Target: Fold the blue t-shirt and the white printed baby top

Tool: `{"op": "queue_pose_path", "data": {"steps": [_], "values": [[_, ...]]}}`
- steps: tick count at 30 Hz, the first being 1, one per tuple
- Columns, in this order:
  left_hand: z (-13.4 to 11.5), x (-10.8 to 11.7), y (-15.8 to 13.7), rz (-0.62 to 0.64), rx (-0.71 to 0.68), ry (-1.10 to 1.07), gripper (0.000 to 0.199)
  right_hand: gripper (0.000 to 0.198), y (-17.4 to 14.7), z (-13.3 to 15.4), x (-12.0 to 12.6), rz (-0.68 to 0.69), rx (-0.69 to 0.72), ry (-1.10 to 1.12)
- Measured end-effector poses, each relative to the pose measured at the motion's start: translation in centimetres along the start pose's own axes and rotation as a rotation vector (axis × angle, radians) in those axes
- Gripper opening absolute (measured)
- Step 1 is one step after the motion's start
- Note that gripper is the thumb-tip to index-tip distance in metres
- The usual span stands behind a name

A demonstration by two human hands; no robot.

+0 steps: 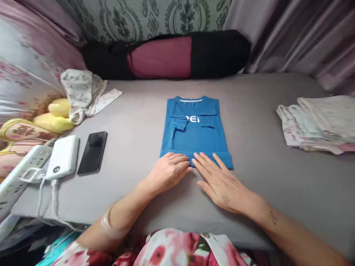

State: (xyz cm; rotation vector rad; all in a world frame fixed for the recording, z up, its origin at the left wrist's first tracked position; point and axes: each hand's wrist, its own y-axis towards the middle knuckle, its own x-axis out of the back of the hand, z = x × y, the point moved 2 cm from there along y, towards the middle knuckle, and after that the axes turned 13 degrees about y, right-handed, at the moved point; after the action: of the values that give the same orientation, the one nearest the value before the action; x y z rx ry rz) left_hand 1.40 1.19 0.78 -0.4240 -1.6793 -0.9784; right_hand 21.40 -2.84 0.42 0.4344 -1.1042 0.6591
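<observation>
A blue T-shirt lies on the grey sheet with its collar pointing away from me. Both sides are folded inward, and the sleeves lie across the front, partly covering white lettering. Along the near edge the hem is turned up in a narrow band. My left hand rests on the left part of that band, its fingers close together and slightly bent. Flat on the band's middle and right is my right hand, with fingers spread. Neither hand grips anything that I can see.
At the left are a black phone, a white power bank with cables, a power strip and a yellow plush toy. Crumpled cloth lies behind them. Folded clothes sit at right; a long black-and-maroon bag spans the back.
</observation>
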Motion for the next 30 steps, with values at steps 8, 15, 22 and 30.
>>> {"op": "queue_pose_path", "data": {"steps": [8,15,22,30], "values": [[0.0,0.1,-0.1,0.067,-0.014,0.014,0.022,0.057,0.0,0.4,-0.2,-0.001,-0.017,0.029],[1.1,0.6,-0.4,0.084,0.048,0.048,0.022,0.056,-0.6,-0.8,1.1,-0.024,-0.058,0.036],[2.1,1.1,-0.5,0.135,0.068,0.034,0.02,0.061,-1.3,-2.9,0.7,-0.064,-0.158,0.019],[1.9,1.1,-0.5,0.094,-0.017,0.082,0.019,0.059,-1.0,-2.7,0.9,-0.066,-0.165,0.018]]}}
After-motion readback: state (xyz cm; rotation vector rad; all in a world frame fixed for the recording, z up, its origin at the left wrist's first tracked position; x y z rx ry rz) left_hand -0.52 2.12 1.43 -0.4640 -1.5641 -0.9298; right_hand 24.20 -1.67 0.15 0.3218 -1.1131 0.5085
